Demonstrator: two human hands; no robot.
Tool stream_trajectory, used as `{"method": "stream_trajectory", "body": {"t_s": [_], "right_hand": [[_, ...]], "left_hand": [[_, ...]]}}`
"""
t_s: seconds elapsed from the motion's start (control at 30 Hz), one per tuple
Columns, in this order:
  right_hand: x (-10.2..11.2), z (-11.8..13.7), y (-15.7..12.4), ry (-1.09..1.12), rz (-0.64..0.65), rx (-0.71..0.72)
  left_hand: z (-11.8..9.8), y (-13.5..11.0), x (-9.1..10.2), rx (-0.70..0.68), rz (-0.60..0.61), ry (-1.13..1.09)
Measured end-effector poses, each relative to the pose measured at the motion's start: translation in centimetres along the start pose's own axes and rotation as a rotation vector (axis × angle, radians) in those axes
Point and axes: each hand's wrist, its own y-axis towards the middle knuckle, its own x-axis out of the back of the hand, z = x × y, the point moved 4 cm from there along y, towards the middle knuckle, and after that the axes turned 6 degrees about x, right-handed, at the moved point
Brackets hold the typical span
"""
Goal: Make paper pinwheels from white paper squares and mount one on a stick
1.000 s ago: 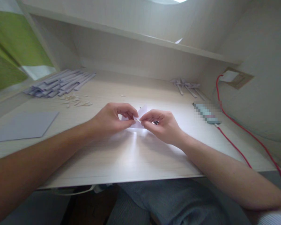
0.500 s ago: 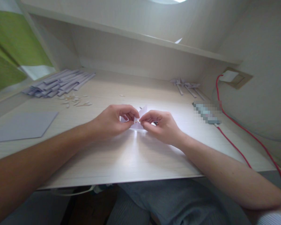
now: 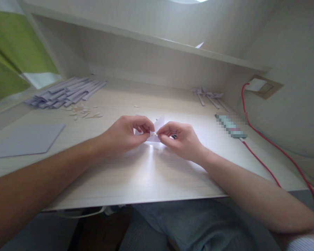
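Both my hands meet at the middle of a pale wooden desk (image 3: 146, 174) over a small folded piece of pale lilac paper (image 3: 159, 123). My left hand (image 3: 127, 134) pinches the paper's edge between thumb and fingertips. My right hand (image 3: 181, 139) pinches the same spot from the other side, fingers curled. The fingertips nearly touch. Most of the paper is hidden under the hands; one pointed corner sticks up between them.
A pile of folded lilac paper strips (image 3: 65, 92) lies at the back left, with small paper scraps (image 3: 85, 112) beside it. A flat lilac sheet (image 3: 26, 139) lies front left. Several folded pieces (image 3: 208, 96) sit back right. A red cable (image 3: 264, 139) runs along the right side.
Hardly anything has moved. The fingertips of both hands shifted slightly on the paper's edge while staying pinched on it.
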Motion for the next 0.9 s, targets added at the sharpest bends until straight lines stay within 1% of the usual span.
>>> {"method": "stream_trajectory", "body": {"t_s": [0.23,0.53,0.9], "right_hand": [[0.05,0.11,0.1,-0.002,0.012,0.013],[-0.05,0.33,-0.05,-0.049,0.012,0.093],[0.09,0.63,-0.01,-0.085,0.013,0.08]], "left_hand": [[0.13,0.04,0.1,0.02,0.009,0.008],[0.11,0.08,-0.07,0.005,0.026,0.021],[-0.18,0.06,-0.01,0.022,0.029,0.01]]}}
